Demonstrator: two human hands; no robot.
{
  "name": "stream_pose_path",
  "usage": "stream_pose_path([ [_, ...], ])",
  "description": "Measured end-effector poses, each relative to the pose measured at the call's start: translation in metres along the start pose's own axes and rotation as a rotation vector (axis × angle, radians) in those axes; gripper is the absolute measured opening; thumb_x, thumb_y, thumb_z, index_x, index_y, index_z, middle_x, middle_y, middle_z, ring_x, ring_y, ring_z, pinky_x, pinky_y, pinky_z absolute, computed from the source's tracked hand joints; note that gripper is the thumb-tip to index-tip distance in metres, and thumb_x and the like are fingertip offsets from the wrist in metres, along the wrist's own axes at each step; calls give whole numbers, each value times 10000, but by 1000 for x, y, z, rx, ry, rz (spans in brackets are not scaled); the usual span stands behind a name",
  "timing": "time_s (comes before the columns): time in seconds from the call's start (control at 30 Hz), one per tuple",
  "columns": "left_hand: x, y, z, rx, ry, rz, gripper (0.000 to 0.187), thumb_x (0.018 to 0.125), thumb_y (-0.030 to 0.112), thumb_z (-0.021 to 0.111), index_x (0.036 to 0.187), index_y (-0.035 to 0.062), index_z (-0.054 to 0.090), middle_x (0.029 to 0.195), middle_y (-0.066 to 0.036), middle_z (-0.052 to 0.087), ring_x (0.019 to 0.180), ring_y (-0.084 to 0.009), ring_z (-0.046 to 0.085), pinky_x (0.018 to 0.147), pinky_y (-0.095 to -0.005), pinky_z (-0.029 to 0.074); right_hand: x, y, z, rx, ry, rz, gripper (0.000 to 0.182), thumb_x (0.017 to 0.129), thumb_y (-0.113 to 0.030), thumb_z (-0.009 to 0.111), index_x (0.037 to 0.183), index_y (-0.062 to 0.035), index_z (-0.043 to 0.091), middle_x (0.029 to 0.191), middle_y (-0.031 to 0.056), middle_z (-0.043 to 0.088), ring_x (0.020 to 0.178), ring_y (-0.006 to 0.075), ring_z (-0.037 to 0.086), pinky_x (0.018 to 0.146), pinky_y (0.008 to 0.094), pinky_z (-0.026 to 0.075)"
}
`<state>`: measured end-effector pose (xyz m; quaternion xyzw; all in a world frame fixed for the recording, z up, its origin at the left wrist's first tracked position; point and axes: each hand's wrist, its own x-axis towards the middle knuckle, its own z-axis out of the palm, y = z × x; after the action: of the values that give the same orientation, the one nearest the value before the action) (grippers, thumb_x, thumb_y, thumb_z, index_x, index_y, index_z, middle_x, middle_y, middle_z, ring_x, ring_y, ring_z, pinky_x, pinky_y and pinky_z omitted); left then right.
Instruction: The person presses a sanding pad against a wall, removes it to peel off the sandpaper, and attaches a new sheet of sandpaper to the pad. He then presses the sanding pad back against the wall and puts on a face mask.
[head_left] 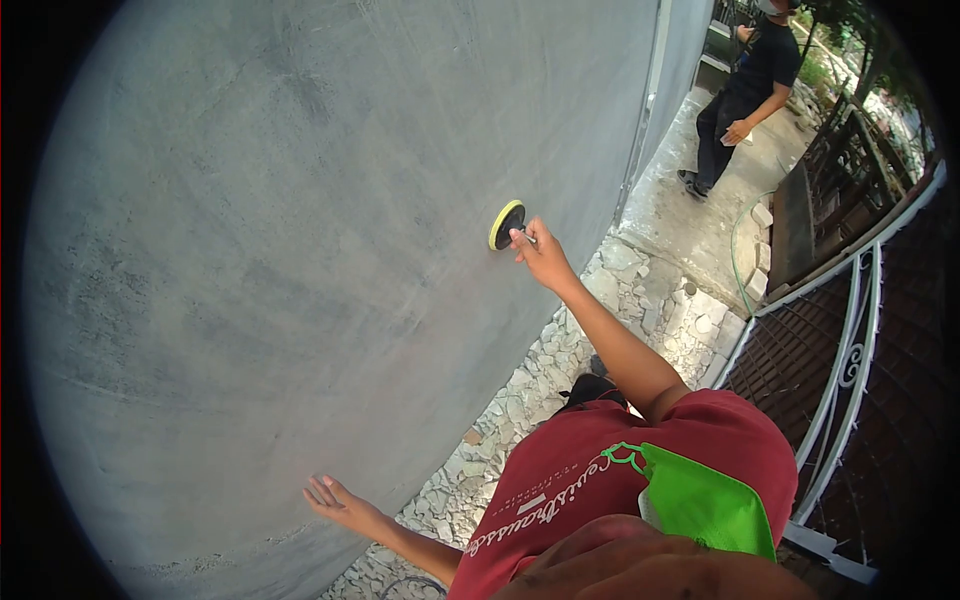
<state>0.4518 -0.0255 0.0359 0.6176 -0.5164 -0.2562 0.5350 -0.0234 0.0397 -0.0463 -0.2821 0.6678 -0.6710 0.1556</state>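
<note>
My right hand [545,258] is closed around the short metal shaft of a round sanding pad [508,224]. The pad has a black backing and a yellow rim, and its yellow side faces the grey wall [270,280], right at the surface. Lower down, my left hand [345,507] is open with its fingers spread, close to the wall. Darker smudges and lighter streaks mark the smooth plaster.
Broken white stones [515,395] cover the ground along the wall's foot. On the concrete path [665,215] ahead stands a person in dark clothes [765,75]. A metal gate [850,365] and a green hose [737,250] lie to the right. A green face mask [710,500] hangs at my chest.
</note>
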Motion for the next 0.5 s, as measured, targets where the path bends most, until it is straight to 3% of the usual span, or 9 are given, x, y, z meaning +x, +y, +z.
stream_pose_path([
  [0.2, 7, -6, -3, 16, 9, -7, 679, 990, 420, 582, 1506, 66, 316, 1453, -121, 535, 1345, -294, 505, 1139, -410, 370, 2, 1, 0, -5, 20, -15, 372, 1004, -323, 613, 848, -95, 363, 787, 73, 606, 657, 109, 600, 592, 265, 487],
  [0.37, 14, -13, -5, -46, -21, -16, 575, 987, 386, 607, 1417, 51, 424, 1404, -192, 563, 1323, -273, 528, 1106, -391, 402, 4, 1, -3, -21, 14, -26, 417, 991, -377, 621, 849, -87, 356, 744, 87, 610, 631, 122, 591, 616, 298, 527],
  [0.5, 16, -13, -6, -43, -32, -27, 528, 985, 378, 616, 1368, 48, 463, 1375, -190, 588, 1303, -265, 544, 1096, -378, 406, 3, -1, -3, -58, 13, -22, 414, 990, -371, 623, 844, -87, 360, 726, 76, 604, 623, 112, 578, 620, 298, 534],
])
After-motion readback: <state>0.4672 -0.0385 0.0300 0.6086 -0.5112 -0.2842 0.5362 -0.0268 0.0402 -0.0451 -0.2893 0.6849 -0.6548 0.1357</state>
